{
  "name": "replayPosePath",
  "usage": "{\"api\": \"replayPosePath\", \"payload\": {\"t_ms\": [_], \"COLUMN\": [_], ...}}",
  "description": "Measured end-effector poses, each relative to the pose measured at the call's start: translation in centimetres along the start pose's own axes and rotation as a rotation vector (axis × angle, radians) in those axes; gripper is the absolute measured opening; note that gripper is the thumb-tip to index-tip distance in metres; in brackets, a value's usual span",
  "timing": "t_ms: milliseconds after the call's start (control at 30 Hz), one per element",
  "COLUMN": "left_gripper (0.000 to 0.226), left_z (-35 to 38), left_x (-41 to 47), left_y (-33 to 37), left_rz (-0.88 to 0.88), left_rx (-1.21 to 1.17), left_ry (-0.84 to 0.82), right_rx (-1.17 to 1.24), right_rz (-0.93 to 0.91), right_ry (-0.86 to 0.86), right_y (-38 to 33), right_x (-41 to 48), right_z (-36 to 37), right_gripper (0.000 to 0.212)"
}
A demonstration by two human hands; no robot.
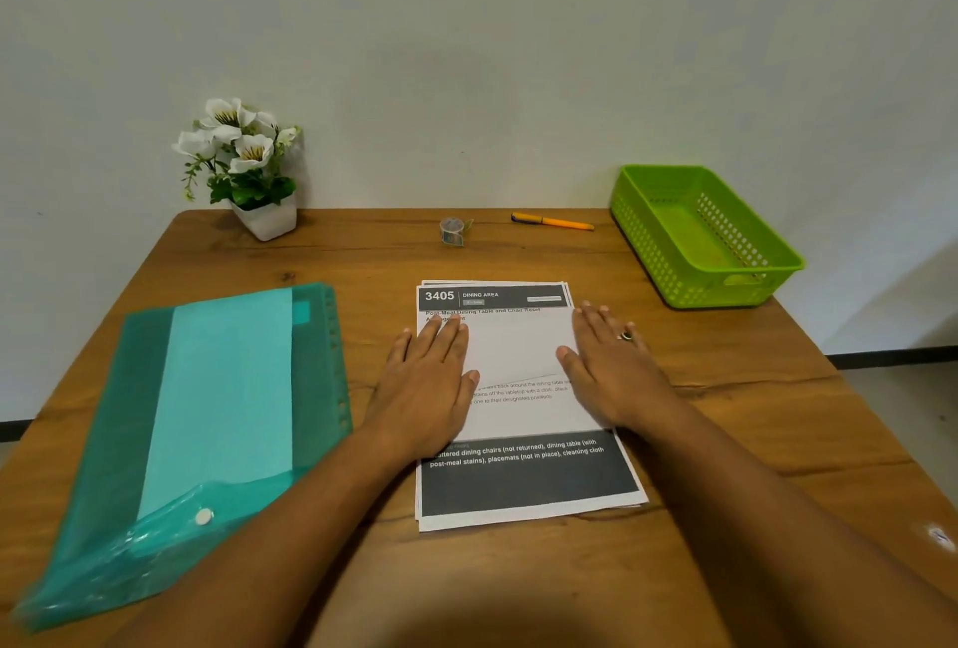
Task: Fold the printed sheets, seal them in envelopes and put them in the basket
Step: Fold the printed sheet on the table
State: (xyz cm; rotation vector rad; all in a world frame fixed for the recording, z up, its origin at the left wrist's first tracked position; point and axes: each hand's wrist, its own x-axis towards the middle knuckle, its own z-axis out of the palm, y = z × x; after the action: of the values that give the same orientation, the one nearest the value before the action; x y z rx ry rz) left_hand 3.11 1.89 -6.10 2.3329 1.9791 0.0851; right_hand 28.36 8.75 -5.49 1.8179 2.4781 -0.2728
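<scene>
A small stack of printed sheets [523,471] lies in the middle of the wooden table [726,440], with dark header and footer bands. My left hand [427,388] rests flat on the stack's left edge, fingers spread. My right hand [611,367], wearing a ring, lies flat on the right edge. Neither hand grips anything. A teal plastic snap folder [207,419] holding pale envelopes sits to the left. The green perforated basket [700,238] stands at the back right, nothing visible inside.
A roll of clear tape [452,231] and an orange pen [552,221] lie at the back edge. A white pot of artificial flowers [243,165] stands at the back left against the wall.
</scene>
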Motion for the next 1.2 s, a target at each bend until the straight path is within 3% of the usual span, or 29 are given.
{"api": "replayPosePath", "payload": {"t_ms": [100, 267, 367, 667, 867, 1033, 1200], "left_gripper": [0.066, 0.072, 0.072, 0.068, 0.069, 0.064, 0.068], "left_z": [0.0, 0.0, 0.0, 0.0, -0.7, -0.8, -0.9], "left_x": [0.0, -0.1, 0.0, 0.0, 1.0, 2.7, 2.2], "left_y": [0.0, 0.1, 0.1, -0.1, 1.8, 4.3, 1.8], "left_rz": [-0.001, -0.002, -0.005, -0.003, -0.092, 0.006, -0.031], "left_rx": [-0.002, 0.017, 0.011, 0.011, 0.007, -0.007, 0.021], "left_ry": [0.005, 0.000, -0.001, -0.023, -0.094, -0.138, -0.156], "right_rx": [-0.054, 0.037, 0.058, 0.050, 0.044, 0.033, 0.036], "right_rz": [-0.005, -0.245, -0.280, -0.036, -0.026, -0.012, -0.020], "right_ry": [0.047, 0.066, 0.071, 0.037, 0.051, 0.054, 0.059], "right_y": [-2.2, -8.5, -8.1, 0.0, 0.0, -0.1, 0.0], "right_x": [0.0, -0.9, -0.9, -0.1, -0.2, 0.0, 0.0], "right_z": [-0.4, 0.6, 1.1, 0.7, 0.8, 1.0, 1.0], "right_gripper": [0.071, 0.062, 0.061, 0.068, 0.069, 0.070, 0.069]}}
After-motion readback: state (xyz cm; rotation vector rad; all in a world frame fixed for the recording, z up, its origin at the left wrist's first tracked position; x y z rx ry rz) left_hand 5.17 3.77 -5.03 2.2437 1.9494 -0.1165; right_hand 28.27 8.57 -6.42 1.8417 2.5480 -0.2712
